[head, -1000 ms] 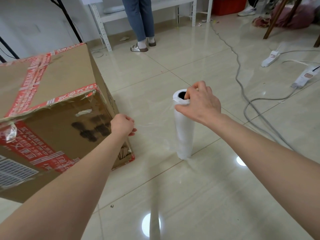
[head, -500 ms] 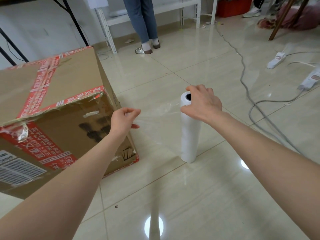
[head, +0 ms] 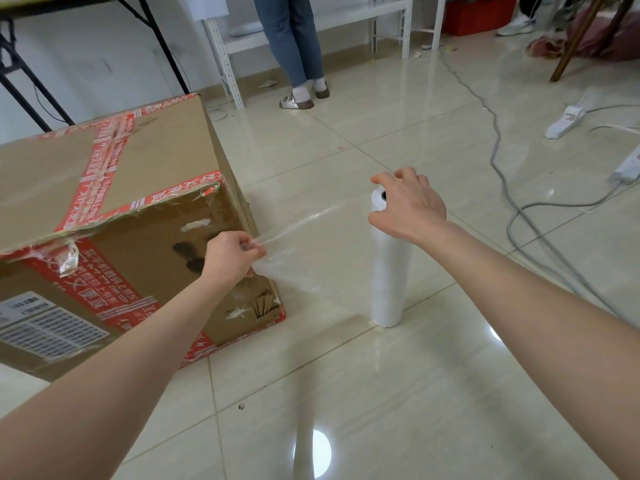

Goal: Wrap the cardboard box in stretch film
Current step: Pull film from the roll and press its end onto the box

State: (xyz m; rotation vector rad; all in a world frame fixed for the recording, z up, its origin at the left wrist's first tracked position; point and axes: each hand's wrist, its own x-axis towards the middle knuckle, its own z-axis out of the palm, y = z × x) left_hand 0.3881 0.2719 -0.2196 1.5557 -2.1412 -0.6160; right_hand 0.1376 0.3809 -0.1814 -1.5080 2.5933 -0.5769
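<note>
A large cardboard box point(head: 114, 216) with red printed tape sits on the tiled floor at the left. A white roll of stretch film point(head: 388, 271) stands upright on the floor to its right. My right hand point(head: 408, 206) grips the roll's top end. My left hand point(head: 230, 256) pinches the bunched free end of the clear film point(head: 311, 258), which stretches from the roll toward the box's near right corner. The hand is in front of the box's side face.
A person in jeans and slippers point(head: 298, 57) stands at the back by white shelving point(head: 388, 19). Grey cables point(head: 512, 199) and power strips point(head: 564, 121) lie on the floor at the right. A black-legged table point(head: 27, 71) stands behind the box.
My left hand closed on the film's free end and pulled it left toward the box, drawing out a sheet. My right hand stayed on the roll's top.
</note>
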